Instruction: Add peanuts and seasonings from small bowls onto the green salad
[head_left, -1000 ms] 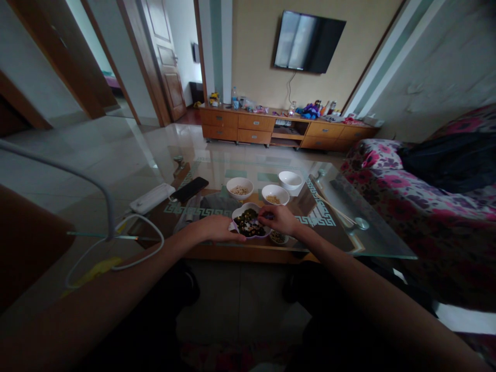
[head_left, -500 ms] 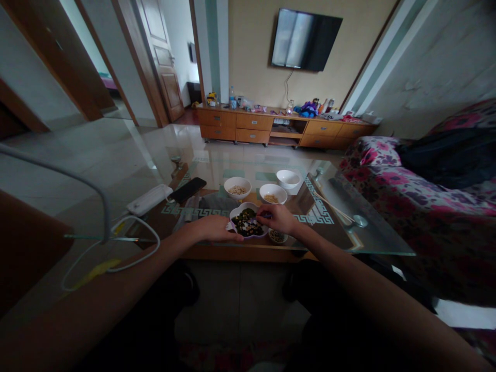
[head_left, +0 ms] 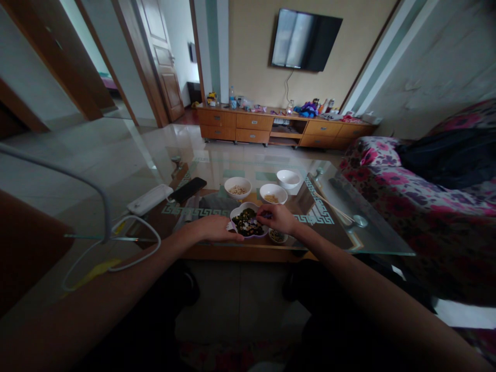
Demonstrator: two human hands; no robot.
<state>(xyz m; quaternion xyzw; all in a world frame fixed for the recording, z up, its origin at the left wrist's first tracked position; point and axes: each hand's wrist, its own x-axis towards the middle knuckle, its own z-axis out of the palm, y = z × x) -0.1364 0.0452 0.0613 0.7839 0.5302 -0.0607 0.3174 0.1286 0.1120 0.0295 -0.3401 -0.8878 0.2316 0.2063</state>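
dish [head_left: 234, 213] sits between them: left hand [head_left: 221, 229] holding its left edge, right hand [head_left: 276, 218] pinched narrow at its right, contents impossible to tell!

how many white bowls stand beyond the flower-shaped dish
3: the left bowl; the middle bowl, beyond the right hand; the far bowl, behind the middle one and slightly right. None looks hidden.

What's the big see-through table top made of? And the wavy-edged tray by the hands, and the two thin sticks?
Clear, rectangular table top: glossy glass, it seems; the floor shows through it.

Pale lilac, lobed tray: probably smooth plastic, judging by its thin moulded rim.

Thin tan chopsticks: likely wood or bamboo, from their colour; their finish is too small to tell.
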